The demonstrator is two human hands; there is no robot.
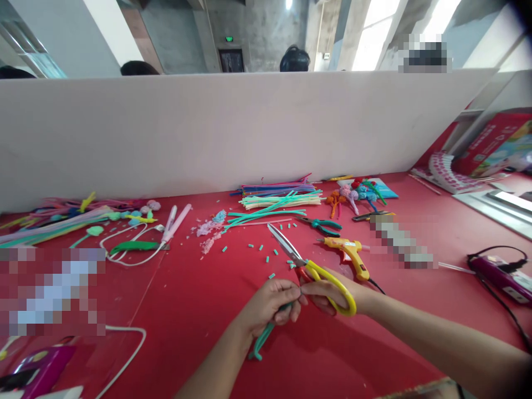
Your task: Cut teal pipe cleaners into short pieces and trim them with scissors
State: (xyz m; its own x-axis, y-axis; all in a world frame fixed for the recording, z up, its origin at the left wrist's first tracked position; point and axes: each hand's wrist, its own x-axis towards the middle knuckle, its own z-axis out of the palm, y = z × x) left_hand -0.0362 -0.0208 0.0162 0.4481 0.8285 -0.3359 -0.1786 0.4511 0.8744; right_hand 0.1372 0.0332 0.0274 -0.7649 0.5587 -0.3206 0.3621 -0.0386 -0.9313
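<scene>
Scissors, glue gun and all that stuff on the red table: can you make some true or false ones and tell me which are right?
1. The right hand holds the scissors. True.
2. The left hand holds the pliers. False: it holds green strands, and the pliers lie on the red table.
3. Little green pieces lie scattered on the table. True.
4. The glue gun is blue. False: it is mostly yellow.
5. The scissors' handles are yellow and red. True.

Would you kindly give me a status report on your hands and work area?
Left hand gripping teal pipe cleaners; right hand holding yellow-handled scissors; short teal pieces scattered on red tabletop.
</scene>
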